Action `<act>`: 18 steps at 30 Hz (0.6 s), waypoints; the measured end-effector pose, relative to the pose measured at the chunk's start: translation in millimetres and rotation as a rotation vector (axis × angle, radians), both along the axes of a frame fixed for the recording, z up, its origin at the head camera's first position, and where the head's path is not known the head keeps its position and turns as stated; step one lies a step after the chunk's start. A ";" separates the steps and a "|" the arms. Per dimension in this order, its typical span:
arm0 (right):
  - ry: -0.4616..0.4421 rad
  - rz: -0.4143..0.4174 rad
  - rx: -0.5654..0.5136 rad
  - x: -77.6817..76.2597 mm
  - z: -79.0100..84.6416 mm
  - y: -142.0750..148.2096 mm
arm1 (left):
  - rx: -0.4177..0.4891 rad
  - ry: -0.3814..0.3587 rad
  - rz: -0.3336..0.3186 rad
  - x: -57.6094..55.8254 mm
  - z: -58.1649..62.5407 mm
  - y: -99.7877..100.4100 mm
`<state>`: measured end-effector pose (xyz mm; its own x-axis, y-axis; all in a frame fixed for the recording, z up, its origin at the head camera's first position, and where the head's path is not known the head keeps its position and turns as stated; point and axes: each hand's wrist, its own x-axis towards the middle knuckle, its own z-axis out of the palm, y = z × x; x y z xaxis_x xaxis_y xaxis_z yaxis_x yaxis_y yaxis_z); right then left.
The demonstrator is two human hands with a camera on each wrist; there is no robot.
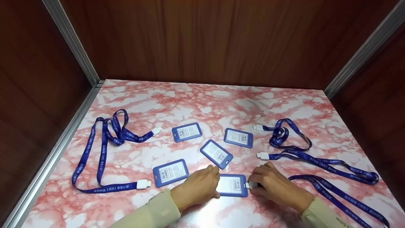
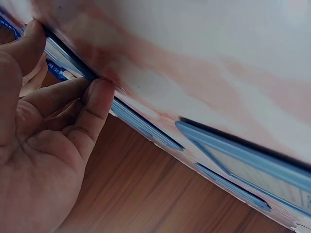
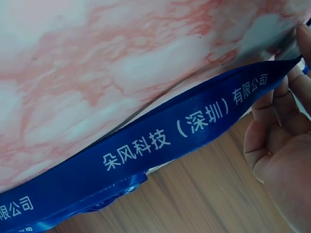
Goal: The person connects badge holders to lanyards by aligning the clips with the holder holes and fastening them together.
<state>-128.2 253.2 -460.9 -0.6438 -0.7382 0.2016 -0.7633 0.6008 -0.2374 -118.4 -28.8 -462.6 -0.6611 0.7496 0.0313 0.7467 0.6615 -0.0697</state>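
On the marbled table (image 1: 218, 103), a blue card holder (image 1: 231, 185) is clamped between the thumb and fingers of the left hand (image 1: 201, 185). At its right end, a white clip (image 1: 252, 184) is pinched by the right hand (image 1: 278, 186). Beside and beyond, 4 more holders (image 1: 216, 154) are flanked by blue lanyards (image 1: 110, 189).

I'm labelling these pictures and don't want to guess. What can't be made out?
- Head view: the left end of the held card holder, behind the left hand.
- Head view: most of the white clip, under the right hand's fingers.
- Head view: part of the nearest lanyard, cut off by the bottom edge.
- Head view: the upper-left card's small print, too small to read.
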 end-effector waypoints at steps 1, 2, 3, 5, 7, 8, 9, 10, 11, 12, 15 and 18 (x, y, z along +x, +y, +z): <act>0.003 0.003 -0.004 0.0 0.1 0.1 | -0.007 0.009 -0.003 0.0 0.0 0.2; 0.003 0.004 -0.006 0.1 0.3 0.2 | -0.009 0.013 -0.006 -0.1 -0.2 0.4; 0.000 0.002 -0.004 0.1 0.3 0.5 | -0.004 0.011 -0.004 -0.1 -0.4 0.6; -0.013 -0.008 0.002 0.3 0.1 0.8 | 0.009 0.004 -0.002 -0.3 -1.2 0.9; -0.025 -0.017 0.008 0.5 0.1 0.9 | 0.020 0.002 -0.002 -0.9 -2.2 1.1; -0.029 -0.018 0.011 0.5 -0.1 0.9 | 0.025 0.001 -0.002 -1.1 -2.6 1.2; -0.033 -0.021 0.013 0.5 -0.1 0.7 | 0.027 0.005 -0.003 -1.3 -2.8 1.2; -0.036 -0.023 0.014 0.7 -0.1 0.6 | 0.027 0.008 -0.006 -1.4 -3.0 1.2; -0.038 -0.024 0.014 0.7 -0.2 0.4 | 0.024 0.013 -0.010 -1.4 -3.0 1.2; -0.040 -0.024 0.013 0.8 -0.3 0.2 | 0.023 0.017 -0.014 -1.4 -2.9 1.2; -0.040 -0.026 0.011 0.8 -0.7 -0.1 | 0.015 0.021 -0.021 -1.5 -2.7 1.2; -0.045 -0.031 0.015 0.7 -1.0 -0.3 | 0.017 0.011 -0.019 -1.4 -2.0 1.3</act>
<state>-127.5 252.9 -461.9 -0.6742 -0.7208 0.1611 -0.7334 0.6276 -0.2615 -119.8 -27.5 -464.6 -0.6461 0.7615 0.0519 0.7585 0.6482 -0.0669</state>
